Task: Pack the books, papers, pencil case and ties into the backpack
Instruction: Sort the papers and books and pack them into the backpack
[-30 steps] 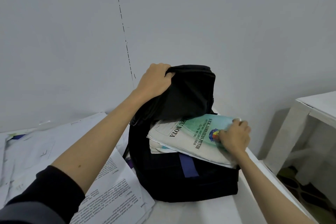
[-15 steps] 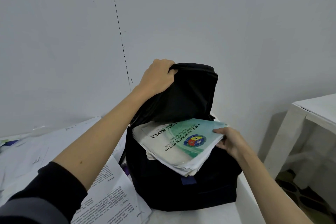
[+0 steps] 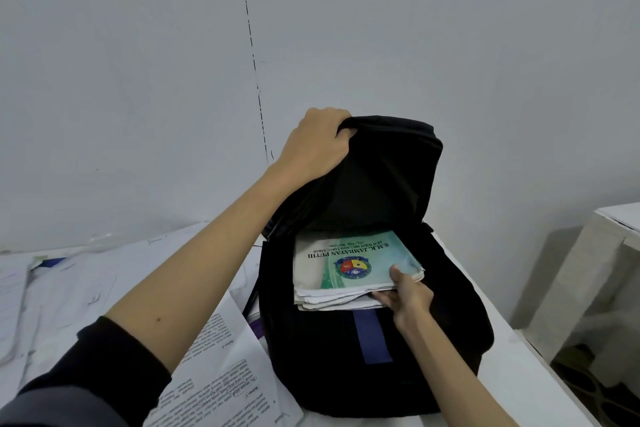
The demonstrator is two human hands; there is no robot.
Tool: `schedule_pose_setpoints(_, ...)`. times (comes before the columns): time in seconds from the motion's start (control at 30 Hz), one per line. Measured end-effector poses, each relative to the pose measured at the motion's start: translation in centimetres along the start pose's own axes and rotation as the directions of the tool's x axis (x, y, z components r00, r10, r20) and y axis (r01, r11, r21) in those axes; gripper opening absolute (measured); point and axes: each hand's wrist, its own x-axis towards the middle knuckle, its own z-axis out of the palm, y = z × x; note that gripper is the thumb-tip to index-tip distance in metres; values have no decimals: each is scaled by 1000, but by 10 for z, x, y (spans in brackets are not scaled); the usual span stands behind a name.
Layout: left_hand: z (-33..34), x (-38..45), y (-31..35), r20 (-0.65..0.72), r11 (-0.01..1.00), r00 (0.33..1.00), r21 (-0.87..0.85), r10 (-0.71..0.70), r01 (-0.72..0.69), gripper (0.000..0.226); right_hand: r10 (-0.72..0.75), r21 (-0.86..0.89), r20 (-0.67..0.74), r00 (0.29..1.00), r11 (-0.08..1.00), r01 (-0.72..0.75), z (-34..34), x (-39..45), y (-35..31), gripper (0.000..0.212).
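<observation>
A black backpack (image 3: 408, 367) with a blue strip on its front stands open on the white table. My left hand (image 3: 317, 146) grips the top flap and holds it up. A stack of books and papers, topped by a green and white school book (image 3: 346, 260), sits partly inside the opening, its near edge sticking out. My right hand (image 3: 407, 291) pinches the stack's right near corner, thumb on the cover and fingers under the papers. Printed papers (image 3: 221, 378) lie loose on the table left of the backpack. A purple strip (image 3: 257, 326) peeks out beside the bag.
The white table (image 3: 519, 378) ends close to the right of the backpack. A white side table (image 3: 588, 274) stands further right over a patterned floor. A plain grey wall rises just behind the backpack. More sheets (image 3: 69, 288) cover the table's left part.
The stack has turned square to the opening and slid deeper into the backpack. My right hand moved from the cover to the stack's near right corner. My left hand kept the flap raised.
</observation>
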Motion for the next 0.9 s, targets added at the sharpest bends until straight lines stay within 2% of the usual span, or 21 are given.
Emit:
schedule_pose_setpoints(0.13,1,2,-1,1,1000,1000,-13,0,0,26,30,-47,98,995,999,-25,-5,-8,-7,20)
schedule_pose_setpoints(0.17,1,2,-1,4,1000,1000,-16,0,0,26,19,-140,138,990,990,1,-10,-10,-10,23)
schedule_pose_setpoints(0.2,2,2,-2,10,1000,1000,-18,2,-2,26,-21,-323,163,986,943,74,-17,-11,-15,30)
schedule_pose_setpoints(0.23,3,2,-2,15,1000,1000,-19,4,-4,26,-93,-564,177,980,806,178,-25,-12,-20,39)
schedule_pose_setpoints(0.27,3,2,-3,19,1000,1000,-19,7,-7,26,-198,-786,179,964,560,261,-33,-10,-27,48)
schedule_pose_setpoints(0.3,4,2,-4,21,1000,1000,-19,9,-9,26,-335,-918,195,922,267,292,-40,-8,-34,55)
schedule_pose_setpoints(0.33,4,2,-4,20,1000,1000,-18,10,-10,26,-441,-947,281,852,17,321,-44,-6,-42,61)
schedule_pose_setpoints(0.37,4,3,-4,22,1000,1000,-20,9,-9,26,-459,-912,404,791,-140,385,-45,-6,-48,71)
schedule_pose_setpoints(0.43,6,3,-4,26,1000,1000,-26,12,-12,25,-273,-749,657,702,-338,570,-35,-5,-49,84)
schedule_pose_setpoints(0.5,10,3,-4,42,1000,999,-25,14,-13,25,-60,-577,773,632,-479,661,-22,1,-34,73)
schedule_pose_setpoints(0.53,12,2,-4,50,1000,999,-27,14,-12,25,-20,-543,782,623,-512,665,-18,5,-23,66)
schedule_pose_setpoints(0.6,13,2,-4,53,999,999,-32,11,-9,29,-47,-550,778,626,-533,643,-14,11,-10,60)
schedule_pose_setpoints(0.67,11,2,-3,37,999,999,-35,12,-11,35,-97,-582,766,636,-526,620,-11,16,-6,59)
schedule_pose_setpoints(0.77,9,1,0,31,999,999,-33,13,-12,37,-96,-596,755,649,-513,618,-7,17,-6,59)
schedule_pose_setpoints(0.87,11,-3,-3,41,1000,999,-16,-6,7,33,-72,-601,756,651,-471,645,-7,12,-10,58)
schedule_pose_setpoints(0.9,13,-6,-7,48,1000,999,-14,-19,20,30,-106,-614,765,635,-417,670,-8,8,-12,56)
